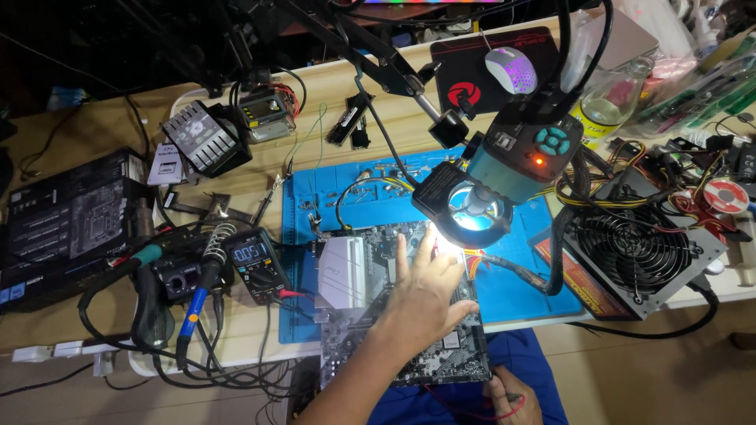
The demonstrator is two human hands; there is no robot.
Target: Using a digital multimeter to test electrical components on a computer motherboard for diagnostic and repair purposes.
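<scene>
Left hand [421,295]: fingers [403,250] spread flat and released, palm resting on the circuit board [409,346]; nothing grasped.

Right hand [510,397]: low, just off the board's near right corner, fingers curled around a thin red wire [472,411]; whether it pinches more than that cannot be told.

Circuit board: grey-black, rectangular, stiff, lying flat on the blue mat [512,291] and overhanging the counter [102,126] edge toward the person. Judged light but fragile, studded with small parts; best taken by its bare edges, not the face.

Silver heatsink [340,271]: ribbed metal block on the board's left part, just beside the left hand.

Ring light [470,206]: round, glowing, under a teal microscope head [524,157], directly above the board's far edge.

Multimeter [256,264]: black, lit display, left of the board.

Soldering iron [197,303]: blue grip in a coil stand, further left of the board.

Power supply [642,248]: grey metal box with fan grille, well right of the board.

Mouse [510,69]: white, perforated shell, on a black pad far behind the board.
</scene>
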